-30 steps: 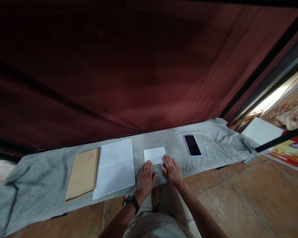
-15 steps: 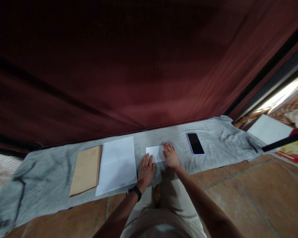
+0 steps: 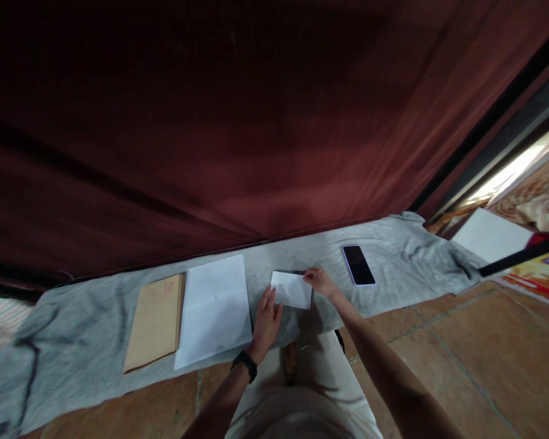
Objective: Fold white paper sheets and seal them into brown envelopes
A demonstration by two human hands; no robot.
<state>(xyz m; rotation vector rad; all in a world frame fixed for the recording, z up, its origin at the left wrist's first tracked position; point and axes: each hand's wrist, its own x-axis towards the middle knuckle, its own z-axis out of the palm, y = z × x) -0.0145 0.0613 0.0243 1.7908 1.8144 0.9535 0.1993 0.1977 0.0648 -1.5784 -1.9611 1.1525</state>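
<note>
A small white piece of paper (image 3: 291, 289), perhaps folded, is between my two hands over the grey cloth. My right hand (image 3: 319, 280) pinches its upper right corner, and that side looks lifted a little. At its left edge rests my left hand (image 3: 268, 317), fingers stretched out and touching the paper; a dark band circles that wrist. To the left lies a larger white sheet (image 3: 215, 311) with faint creases. Beside it is a stack of brown envelopes (image 3: 154, 323).
A phone (image 3: 358, 265) with a lilac edge lies on the grey cloth (image 3: 402, 259), right of my hands. Dark red fabric (image 3: 274, 152) rises behind the cloth. At the far right are a white sheet (image 3: 491, 235) and a colourful printed item (image 3: 542, 268). Tiled floor (image 3: 494, 341) shows below.
My right hand went from lying flat on the small paper to pinching its corner. The paper has turned slightly and its right side has come up. My left hand stays at its left edge.
</note>
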